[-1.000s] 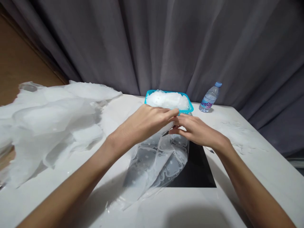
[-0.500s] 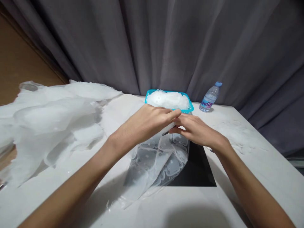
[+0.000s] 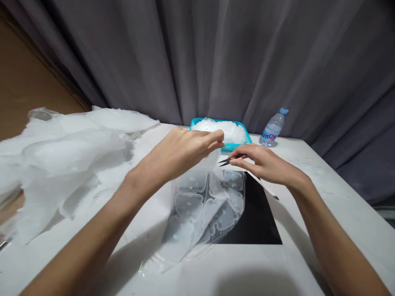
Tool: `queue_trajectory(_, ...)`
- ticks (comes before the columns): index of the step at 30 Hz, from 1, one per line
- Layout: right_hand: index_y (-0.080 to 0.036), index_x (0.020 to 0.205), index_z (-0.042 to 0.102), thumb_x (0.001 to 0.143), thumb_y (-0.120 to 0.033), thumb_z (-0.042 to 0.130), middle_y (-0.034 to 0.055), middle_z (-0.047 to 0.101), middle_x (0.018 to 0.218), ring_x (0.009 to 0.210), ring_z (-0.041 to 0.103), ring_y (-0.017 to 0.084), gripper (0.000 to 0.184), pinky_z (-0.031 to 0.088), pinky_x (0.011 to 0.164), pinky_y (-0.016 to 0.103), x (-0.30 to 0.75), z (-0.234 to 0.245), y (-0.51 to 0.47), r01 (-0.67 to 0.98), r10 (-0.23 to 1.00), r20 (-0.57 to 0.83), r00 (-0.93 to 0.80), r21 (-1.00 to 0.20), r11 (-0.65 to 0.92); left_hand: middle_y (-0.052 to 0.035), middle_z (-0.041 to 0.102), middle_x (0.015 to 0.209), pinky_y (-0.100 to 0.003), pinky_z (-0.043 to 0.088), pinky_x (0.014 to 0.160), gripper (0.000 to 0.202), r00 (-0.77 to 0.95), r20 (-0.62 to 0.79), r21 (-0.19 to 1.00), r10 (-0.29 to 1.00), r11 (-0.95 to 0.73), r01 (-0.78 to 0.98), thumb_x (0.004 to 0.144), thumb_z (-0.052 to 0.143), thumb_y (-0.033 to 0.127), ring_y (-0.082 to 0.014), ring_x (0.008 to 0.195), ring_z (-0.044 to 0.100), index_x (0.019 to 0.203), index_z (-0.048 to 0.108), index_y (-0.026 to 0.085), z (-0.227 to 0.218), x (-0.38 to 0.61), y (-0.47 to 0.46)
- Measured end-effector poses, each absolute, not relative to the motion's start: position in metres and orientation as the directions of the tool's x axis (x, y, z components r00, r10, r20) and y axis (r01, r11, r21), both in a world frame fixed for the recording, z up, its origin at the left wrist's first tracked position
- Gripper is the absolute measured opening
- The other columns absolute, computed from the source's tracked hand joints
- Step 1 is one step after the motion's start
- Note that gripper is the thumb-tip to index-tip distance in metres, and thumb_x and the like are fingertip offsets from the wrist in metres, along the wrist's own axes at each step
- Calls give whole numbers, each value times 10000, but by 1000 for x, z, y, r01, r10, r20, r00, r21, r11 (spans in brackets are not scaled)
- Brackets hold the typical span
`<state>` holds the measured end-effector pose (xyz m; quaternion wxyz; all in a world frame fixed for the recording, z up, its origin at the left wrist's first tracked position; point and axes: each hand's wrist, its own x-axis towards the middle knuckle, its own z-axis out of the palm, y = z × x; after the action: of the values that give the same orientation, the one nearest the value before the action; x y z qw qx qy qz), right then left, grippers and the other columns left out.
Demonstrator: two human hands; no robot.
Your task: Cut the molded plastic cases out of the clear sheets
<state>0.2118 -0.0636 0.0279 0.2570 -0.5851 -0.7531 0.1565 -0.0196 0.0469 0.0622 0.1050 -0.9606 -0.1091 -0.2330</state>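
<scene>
My left hand (image 3: 185,152) pinches the upper edge of a sheer white fabric sheet (image 3: 200,205) and lifts it off the table; the sheet bears embroidered, dotted patch shapes. My right hand (image 3: 262,164) is closed on small dark scissors (image 3: 228,160), whose blades point left toward the raised edge, a short gap away. The fabric drapes over a black square (image 3: 256,218) set in the white table (image 3: 247,271). Just behind my hands stands a turquoise basket (image 3: 243,144) heaped with white cut pieces.
A large pile of loose white fabric (image 3: 68,156) covers the table's left side. A small plastic water bottle (image 3: 273,127) stands at the back right. Grey curtains (image 3: 216,57) hang behind the table. White scraps lie scattered on the right part of the tabletop.
My hands were together at the fabric's edge. Now the left has lifted the edge up and leftward, and the right has drawn back to the right, baring the scissors' blades.
</scene>
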Motion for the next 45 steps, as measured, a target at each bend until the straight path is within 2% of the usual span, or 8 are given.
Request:
queue_trajectory(12, -241, 1111, 787, 922, -460, 737, 27, 765, 975, 875, 675, 195, 294, 530, 795, 322, 203, 4, -47, 600, 973, 88, -215, -774, 202, 17, 625, 618, -267, 309, 543, 371, 845, 438, -69, 307, -926, 372, 1089, 456, 480, -141, 491, 545, 943, 658, 206, 65, -29, 51)
queue_trajectory(17, -310, 1338, 711, 768, -449, 896, 32, 715, 1170, 1024, 652, 213, 615, 522, 921, 339, 200, -6, -46, 491, 932, 27, -361, -844, 215, -5, 587, 585, -283, 348, 596, 571, 870, 104, 82, 482, -876, 476, 877, 621, 744, -183, 559, 564, 749, 684, 192, 66, -35, 53)
queue_trajectory(22, -309, 1342, 718, 810, -495, 852, 30, 674, 989, 996, 594, 223, 580, 491, 915, 340, 192, -20, -42, 509, 902, 15, -431, -822, 256, -21, 683, 691, -285, 391, 644, 245, 800, -316, 145, 511, -807, 572, 849, 715, 447, -213, 658, 629, 829, 744, 205, 62, -41, 64)
queue_trajectory(27, -202, 945, 787, 879, -400, 777, 10, 583, 815, 841, 524, 188, 209, 430, 725, 273, 193, -22, -41, 523, 925, 57, -375, -811, 262, -56, 747, 1129, -276, 478, 820, 334, 847, -362, 358, 390, -781, 512, 854, 685, 417, -255, 989, 693, 1124, 720, 225, 51, -48, 82)
queue_trajectory(29, -182, 799, 686, 958, -405, 664, -12, 512, 754, 749, 467, 159, 275, 381, 673, 266, 193, -26, -39, 520, 951, 106, -290, -817, 249, -58, 736, 1215, -265, 484, 881, 334, 865, -359, 469, 351, -733, 493, 883, 643, 375, -260, 1075, 685, 1170, 699, 214, 47, -49, 86)
queue_trajectory(35, -203, 937, 626, 1059, -561, 454, 14, 531, 905, 722, 419, 143, 416, 379, 692, 284, 176, -47, -34, 284, 951, 252, -179, -913, 295, -24, 789, 1030, -236, 516, 833, 211, 899, -418, 712, 133, -567, 415, 892, 651, 321, -232, 969, 719, 1023, 729, 175, 43, -41, 84)
queue_trajectory(40, -246, 1142, 608, 1039, -573, 513, -19, 483, 848, 668, 394, 128, 356, 358, 639, 264, 156, -61, -36, 9, 951, 150, -271, -987, 159, -32, 785, 1020, -239, 519, 793, 328, 877, -441, 699, 190, -541, 468, 848, 749, 411, -238, 964, 711, 1077, 735, 176, 43, -43, 88)
queue_trajectory(45, -203, 1059, 626, 990, -523, 630, 14, 585, 968, 841, 524, 150, 328, 414, 767, 276, 150, -62, -37, 22, 947, 151, -283, -986, 163, -2, 729, 788, -201, 454, 625, 239, 884, -418, 698, 210, -548, 460, 895, 690, 383, -165, 742, 649, 909, 750, 152, 39, -45, 92)
